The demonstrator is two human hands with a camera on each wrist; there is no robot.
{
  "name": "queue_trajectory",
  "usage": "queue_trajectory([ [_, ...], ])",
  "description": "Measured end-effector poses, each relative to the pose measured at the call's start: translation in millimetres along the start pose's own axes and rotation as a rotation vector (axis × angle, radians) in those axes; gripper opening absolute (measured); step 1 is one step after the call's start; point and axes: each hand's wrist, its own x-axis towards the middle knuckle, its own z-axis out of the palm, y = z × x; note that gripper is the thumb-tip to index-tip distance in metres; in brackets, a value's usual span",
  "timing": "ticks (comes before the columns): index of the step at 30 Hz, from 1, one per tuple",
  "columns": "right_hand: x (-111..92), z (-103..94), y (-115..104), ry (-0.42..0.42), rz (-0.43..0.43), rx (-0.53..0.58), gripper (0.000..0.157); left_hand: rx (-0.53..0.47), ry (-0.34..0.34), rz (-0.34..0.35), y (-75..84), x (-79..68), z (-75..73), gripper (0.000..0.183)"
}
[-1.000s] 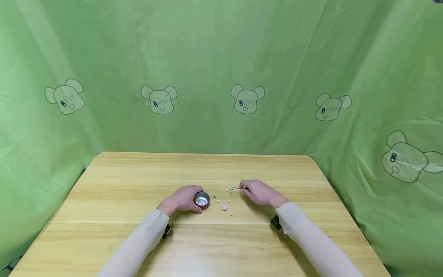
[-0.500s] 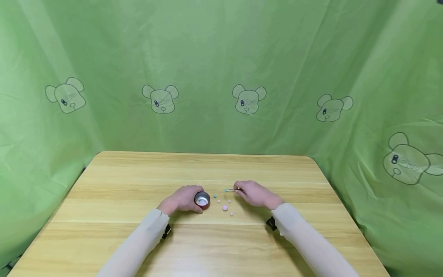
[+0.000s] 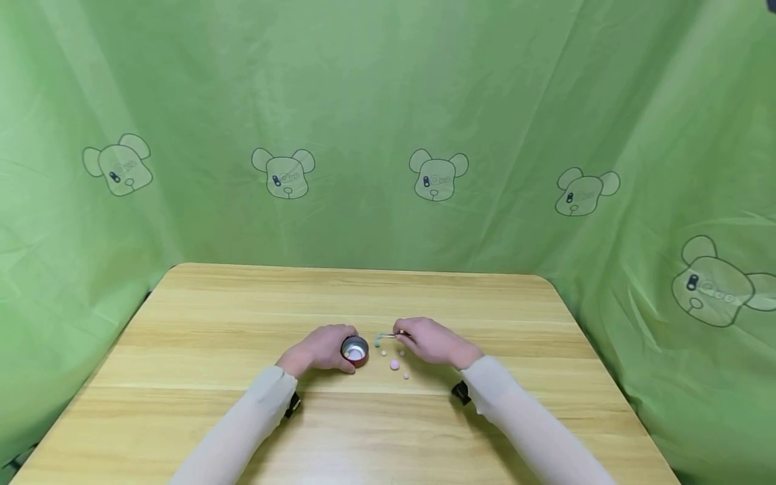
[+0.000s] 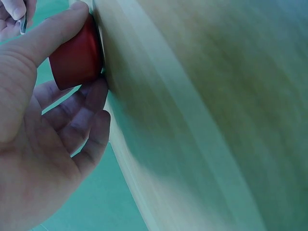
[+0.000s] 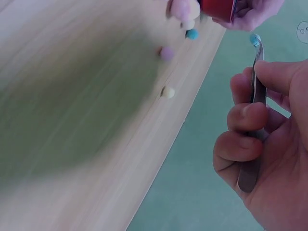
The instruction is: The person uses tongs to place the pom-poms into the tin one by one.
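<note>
My left hand (image 3: pixel 324 349) grips a small red cup (image 3: pixel 354 351) with a shiny inside, upright on the wooden table (image 3: pixel 242 316). In the left wrist view my thumb and fingers (image 4: pixel 72 115) wrap the red cup (image 4: pixel 76 57). Just right of the cup, my right hand (image 3: pixel 424 340) pinches metal tweezers (image 3: pixel 394 335). A teal bead (image 5: pixel 254 38) sits in the tip of the tweezers (image 5: pixel 256 96), close to the cup's rim. My right hand (image 5: pixel 260 130) curls round the tweezers' shaft.
Several small beads lie on the table between my hands: a teal bead (image 3: pixel 376 344), a cream bead (image 3: pixel 383 352) and a larger pink bead (image 3: pixel 394 364). Green cloth with bear prints (image 3: pixel 436 175) hangs behind and beside the table.
My right hand has moved left with the tweezers, bringing the bead in the tip from near the loose beads to just beside the cup. The left hand and cup stayed put.
</note>
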Motion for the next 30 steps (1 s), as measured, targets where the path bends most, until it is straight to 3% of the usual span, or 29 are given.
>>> queue_trajectory([
  [15,12.8,8.2,-13.1,-0.030,-0.043,-0.020,0.015,-0.025,-0.004,-0.007,1.3,1.2,-1.2,0.050],
  [30,16.9,15.4,-13.8,-0.088,-0.014,-0.034,0.014,-0.013,0.001,0.004,0.5,1.3,-0.1,0.050],
])
